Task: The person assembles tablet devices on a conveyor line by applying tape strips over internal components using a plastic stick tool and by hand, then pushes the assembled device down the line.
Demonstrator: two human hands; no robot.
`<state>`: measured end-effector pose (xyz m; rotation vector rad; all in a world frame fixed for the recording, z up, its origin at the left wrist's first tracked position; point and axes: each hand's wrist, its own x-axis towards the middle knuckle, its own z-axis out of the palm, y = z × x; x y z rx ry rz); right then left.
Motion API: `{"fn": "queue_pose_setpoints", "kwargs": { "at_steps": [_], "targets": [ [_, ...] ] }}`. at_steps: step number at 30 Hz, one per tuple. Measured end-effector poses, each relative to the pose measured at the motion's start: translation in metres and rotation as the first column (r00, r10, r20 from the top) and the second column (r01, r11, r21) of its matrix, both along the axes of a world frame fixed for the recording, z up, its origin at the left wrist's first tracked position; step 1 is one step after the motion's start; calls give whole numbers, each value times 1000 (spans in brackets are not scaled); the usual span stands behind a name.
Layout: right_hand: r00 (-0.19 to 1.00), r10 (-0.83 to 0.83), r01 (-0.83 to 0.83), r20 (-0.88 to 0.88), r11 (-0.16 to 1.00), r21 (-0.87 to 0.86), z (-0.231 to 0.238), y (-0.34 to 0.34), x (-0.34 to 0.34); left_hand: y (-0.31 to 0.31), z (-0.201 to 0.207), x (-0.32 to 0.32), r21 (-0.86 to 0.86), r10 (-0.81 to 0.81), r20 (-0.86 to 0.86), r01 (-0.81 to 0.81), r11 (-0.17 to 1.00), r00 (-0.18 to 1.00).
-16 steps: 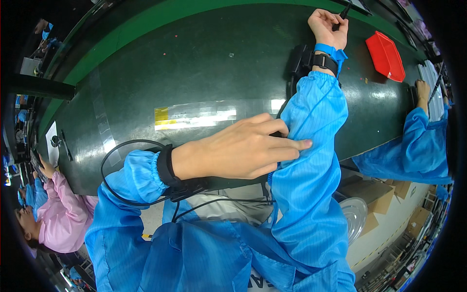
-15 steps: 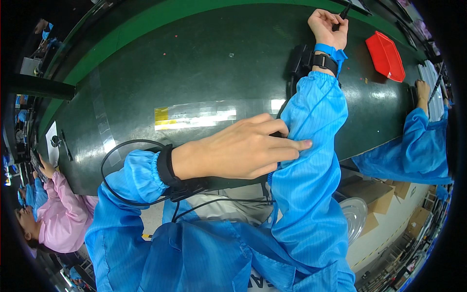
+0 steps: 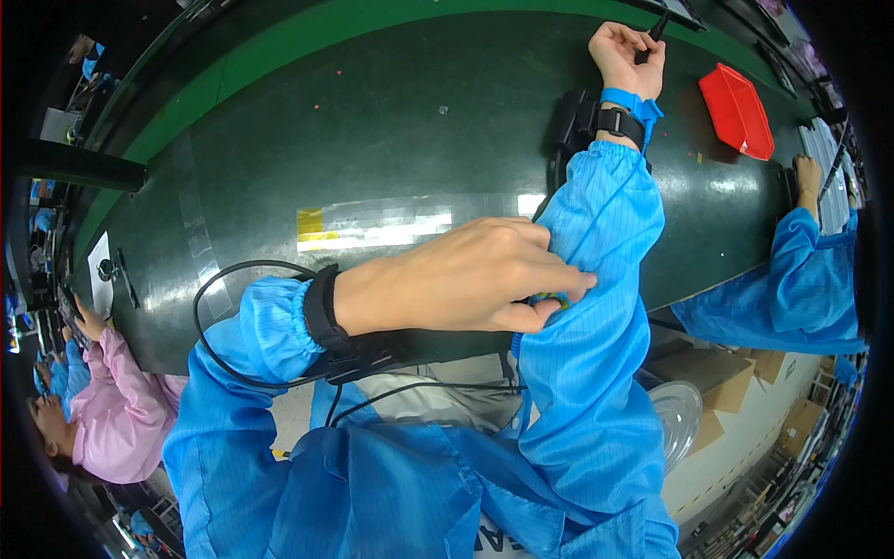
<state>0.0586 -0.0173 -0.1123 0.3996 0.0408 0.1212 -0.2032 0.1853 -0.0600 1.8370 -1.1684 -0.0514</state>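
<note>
While right hand (image 3: 626, 54) at 1 o'clock keeps gripping a dark tool (image 3: 655, 26), left hand (image 3: 466, 277) still pinches right sleeve (image 3: 596, 233); no change, adjustment ongoing.

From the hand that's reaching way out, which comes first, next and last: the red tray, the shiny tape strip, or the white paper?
Measured from the right hand, in the head view:
1. Red tray, just to its right on the green table.
2. Shiny tape strip with a yellow end, at the table's middle.
3. White paper, at the far left edge.
</note>
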Motion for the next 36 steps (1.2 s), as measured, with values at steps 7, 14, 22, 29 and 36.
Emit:
{"fn": "queue_pose_setpoints", "kwargs": {
  "at_steps": [7,14,22,29,36],
  "targets": [
    [1000,-16,15,-17,1000,-13,5,2,-1,0,2,1,62,0,129,-8,998,992],
    [999,-33,32,-32,999,-29,4,4,1,-1,-1,-6,151,43,303,-92,984,952],
    [999,-25,24,-38,999,-23,2,3,-3,-5,-1,-15,196,18,280,-75,978,960],
    [999,-21,19,-48,1000,-23,1,5,2,19,18,-16,295,-220,-162,260,919,962],
    [997,-67,66,27,997,41,-3,2,2,35,78,41,49,-88,-154,97,994,984]
  ]
}}
